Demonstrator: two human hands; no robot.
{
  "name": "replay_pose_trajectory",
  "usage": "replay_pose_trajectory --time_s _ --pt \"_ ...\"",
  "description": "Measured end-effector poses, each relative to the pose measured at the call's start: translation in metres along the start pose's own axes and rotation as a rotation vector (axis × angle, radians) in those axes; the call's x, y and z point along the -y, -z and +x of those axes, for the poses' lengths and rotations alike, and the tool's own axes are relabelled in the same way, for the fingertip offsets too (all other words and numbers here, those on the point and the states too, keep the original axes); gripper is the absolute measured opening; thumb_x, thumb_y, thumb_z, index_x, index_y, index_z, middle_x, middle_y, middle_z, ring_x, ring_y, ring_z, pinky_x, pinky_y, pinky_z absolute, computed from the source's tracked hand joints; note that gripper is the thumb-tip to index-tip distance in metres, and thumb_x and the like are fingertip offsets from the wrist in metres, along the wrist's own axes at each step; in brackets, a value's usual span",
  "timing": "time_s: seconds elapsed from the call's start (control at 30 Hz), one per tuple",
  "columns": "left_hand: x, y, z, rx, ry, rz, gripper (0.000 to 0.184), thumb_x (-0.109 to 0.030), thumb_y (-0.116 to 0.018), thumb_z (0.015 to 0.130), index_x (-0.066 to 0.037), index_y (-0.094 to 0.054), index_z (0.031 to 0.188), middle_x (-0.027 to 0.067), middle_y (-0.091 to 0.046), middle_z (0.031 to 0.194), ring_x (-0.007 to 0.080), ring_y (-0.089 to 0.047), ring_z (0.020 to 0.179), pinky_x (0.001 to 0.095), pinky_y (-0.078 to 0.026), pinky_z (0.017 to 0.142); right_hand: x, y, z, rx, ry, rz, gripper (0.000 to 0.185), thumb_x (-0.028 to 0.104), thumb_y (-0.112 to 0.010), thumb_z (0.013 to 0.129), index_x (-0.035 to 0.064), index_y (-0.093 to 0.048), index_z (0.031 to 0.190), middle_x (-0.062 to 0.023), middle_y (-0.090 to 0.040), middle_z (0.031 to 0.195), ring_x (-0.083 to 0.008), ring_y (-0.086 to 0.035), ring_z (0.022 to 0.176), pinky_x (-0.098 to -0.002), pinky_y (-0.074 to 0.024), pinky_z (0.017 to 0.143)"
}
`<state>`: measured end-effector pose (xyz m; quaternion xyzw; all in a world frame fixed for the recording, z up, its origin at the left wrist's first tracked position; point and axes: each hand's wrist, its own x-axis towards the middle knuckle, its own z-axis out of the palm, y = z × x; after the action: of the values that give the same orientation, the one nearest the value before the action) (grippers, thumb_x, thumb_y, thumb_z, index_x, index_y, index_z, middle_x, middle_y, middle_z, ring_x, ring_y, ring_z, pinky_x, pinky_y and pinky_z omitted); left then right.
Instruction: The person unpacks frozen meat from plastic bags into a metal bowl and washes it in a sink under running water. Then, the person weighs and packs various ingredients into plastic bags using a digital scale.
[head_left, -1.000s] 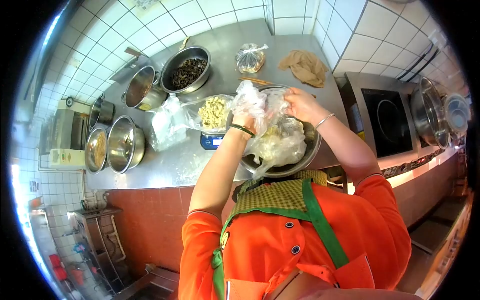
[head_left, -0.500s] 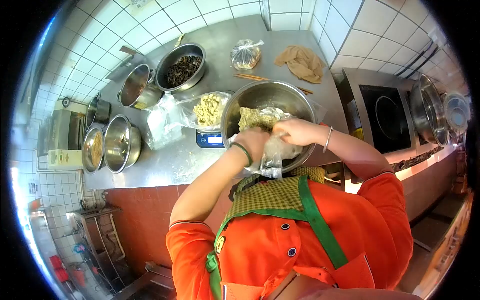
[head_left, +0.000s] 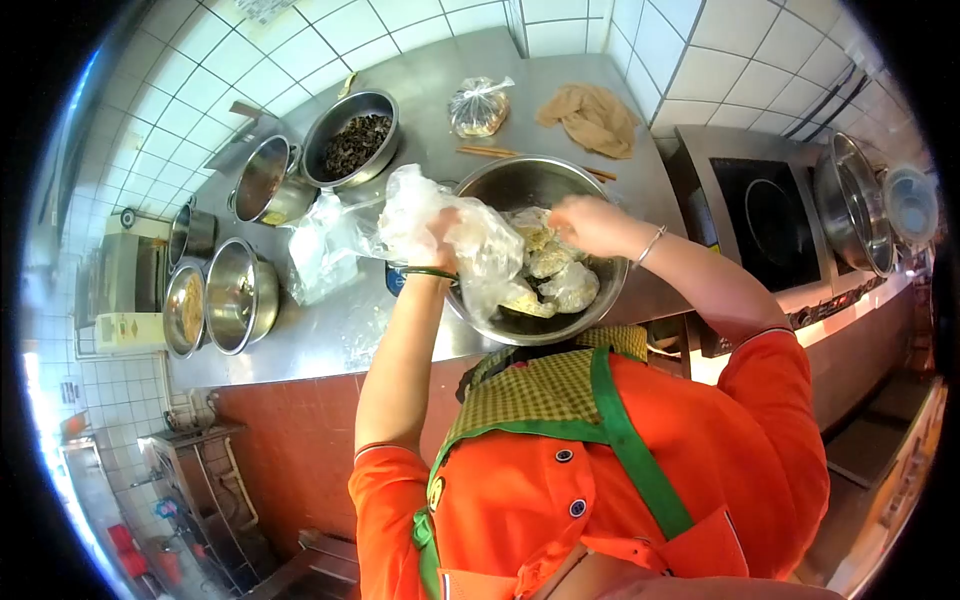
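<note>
My left hand (head_left: 440,240) is closed on a bunched clear plastic bag (head_left: 485,245), raised at the left side of a large steel bowl (head_left: 510,178). Part of the plastic hangs over the bowl and hides some of the fingers. Inside the bowl lie knotted or folded plastic bags of pale yellowish food (head_left: 572,288). Just above them, at the bowl's right side, my right hand (head_left: 590,228) has its fingers curled together; whether it pinches plastic is not visible. A kitchen scale (head_left: 394,280) is mostly covered by the plastic.
Behind the bowl are a tied bag of food (head_left: 480,107), wooden chopsticks (head_left: 487,151) and a tan cloth (head_left: 590,120). Leftward stand a bowl of dark pieces (head_left: 357,145), a steel pot (head_left: 268,180) and an empty-looking bowl (head_left: 241,295). A cooktop (head_left: 768,225) is at right.
My left hand has moved left and up out of the bowl, drawing plastic with it. My right hand has lifted slightly. Bagged portions now show in the bowl; the food on the scale is hidden.
</note>
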<state>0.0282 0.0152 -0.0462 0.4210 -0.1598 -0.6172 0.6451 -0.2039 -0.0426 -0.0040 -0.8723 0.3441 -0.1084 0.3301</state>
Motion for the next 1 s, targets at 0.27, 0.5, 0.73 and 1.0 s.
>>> replay_pose_trajectory --time_s 0.27,0.5,0.73,1.0 --pt "-0.004 -0.01 -0.018 0.274 -0.48 1.062 0.034 -0.005 -0.055 0.074 -0.006 -0.051 0.108 0.0064 -0.055 0.1 0.0153 -0.05 0.092 0.0281 -0.041 0.08 -0.019 -0.038 0.005 0.366 -0.242 -0.416 0.061 0.016 -0.067 0.067 -0.0033 -0.037 0.117 -0.0231 -0.044 0.113 -0.0353 -0.049 0.099 -0.0398 -0.0425 0.082" --pt "-0.005 0.008 -0.033 0.477 -0.254 0.652 0.037 -0.009 -0.057 0.078 -0.004 -0.05 0.114 0.0086 -0.056 0.108 0.0204 -0.05 0.098 0.0313 -0.039 0.087 0.02 0.03 -0.008 0.175 0.036 -0.054 0.053 0.019 -0.067 0.065 0.0067 -0.046 0.111 -0.012 -0.042 0.099 -0.0281 -0.047 0.089 -0.0334 -0.0398 0.078" --pt "0.015 0.012 -0.032 0.461 -0.024 0.453 0.058 -0.002 -0.062 0.072 -0.003 -0.038 0.125 0.0096 -0.05 0.115 0.0215 -0.048 0.105 0.031 -0.037 0.092 0.022 0.006 -0.026 -0.146 0.102 0.22 0.04 0.004 -0.064 0.068 0.0082 -0.044 0.102 -0.0072 -0.04 0.097 -0.0203 -0.044 0.093 -0.0293 -0.0379 0.083" --pt "0.03 0.001 -0.03 0.558 -0.287 0.673 0.046 -0.018 -0.055 0.079 -0.003 -0.04 0.12 0.0113 -0.05 0.111 0.0204 -0.051 0.1 0.0307 -0.041 0.085 0.012 -0.019 -0.005 -0.104 -0.226 1.01 0.019 0.007 -0.048 0.086 -0.0024 -0.053 0.102 -0.0018 -0.052 0.081 -0.0072 -0.046 0.079 -0.0229 -0.0398 0.071"
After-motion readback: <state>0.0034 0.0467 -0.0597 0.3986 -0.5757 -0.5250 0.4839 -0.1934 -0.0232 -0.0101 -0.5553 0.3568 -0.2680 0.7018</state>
